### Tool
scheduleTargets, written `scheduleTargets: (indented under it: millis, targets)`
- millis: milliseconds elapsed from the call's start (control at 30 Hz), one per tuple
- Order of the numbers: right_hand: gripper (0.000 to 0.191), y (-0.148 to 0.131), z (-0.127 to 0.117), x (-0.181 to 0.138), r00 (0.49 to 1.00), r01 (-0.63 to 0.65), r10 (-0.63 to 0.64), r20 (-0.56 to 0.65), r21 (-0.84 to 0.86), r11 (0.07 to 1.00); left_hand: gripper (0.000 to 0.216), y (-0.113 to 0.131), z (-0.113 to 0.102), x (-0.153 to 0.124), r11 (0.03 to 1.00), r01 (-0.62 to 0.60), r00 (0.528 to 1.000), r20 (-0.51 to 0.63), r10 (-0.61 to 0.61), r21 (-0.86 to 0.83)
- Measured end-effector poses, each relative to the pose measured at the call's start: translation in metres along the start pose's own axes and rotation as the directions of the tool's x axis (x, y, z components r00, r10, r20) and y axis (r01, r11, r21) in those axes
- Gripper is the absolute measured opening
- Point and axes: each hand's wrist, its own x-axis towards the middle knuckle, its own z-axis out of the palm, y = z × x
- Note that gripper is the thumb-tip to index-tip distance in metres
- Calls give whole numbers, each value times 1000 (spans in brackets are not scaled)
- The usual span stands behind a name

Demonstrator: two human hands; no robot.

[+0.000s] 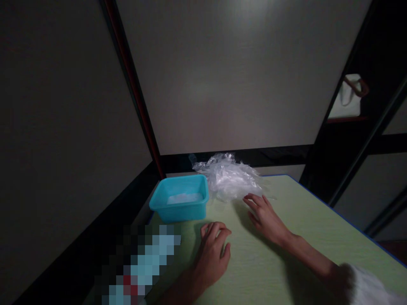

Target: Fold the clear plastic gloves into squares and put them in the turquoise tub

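My left hand [213,250] hovers low over the pale green table, just in front of a turquoise plastic basin [182,213]. Its fingers are curled loosely and apart, with nothing visible in them. Something whitish lies in the bottom of the basin; its kind cannot be made out. Farther right, my right hand [262,216] reaches forward with fingers apart and holds nothing. Its fingertips are close to a heap of crumpled clear plastic bags [230,178] at the table's back edge; whether they touch is unclear.
The green table [254,271] has a blue edge. A pixelated light-blue item [146,264] lies at its left side. Wardrobe panels [222,84] stand behind and to the left. A white bag with a brown handle [348,99] sits on a dark shelf at right.
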Motion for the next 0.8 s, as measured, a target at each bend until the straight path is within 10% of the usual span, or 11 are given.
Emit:
scheduleTargets:
  millis: [367, 633, 800]
  targets:
    - [41, -22, -1, -44, 918, 369, -392, 65, 226, 902, 34, -5, 5, -3, 999, 28, 997, 76, -30, 23]
    - [35, -41, -18, -51, 739, 608, -658, 143, 278, 744, 42, -19, 12, -8, 981, -90, 996, 6, 90, 172]
    - [30, -33, -20, -49, 858, 471, -508, 74, 282, 836, 21, -21, 8, -5, 963, -111, 994, 24, 109, 245]
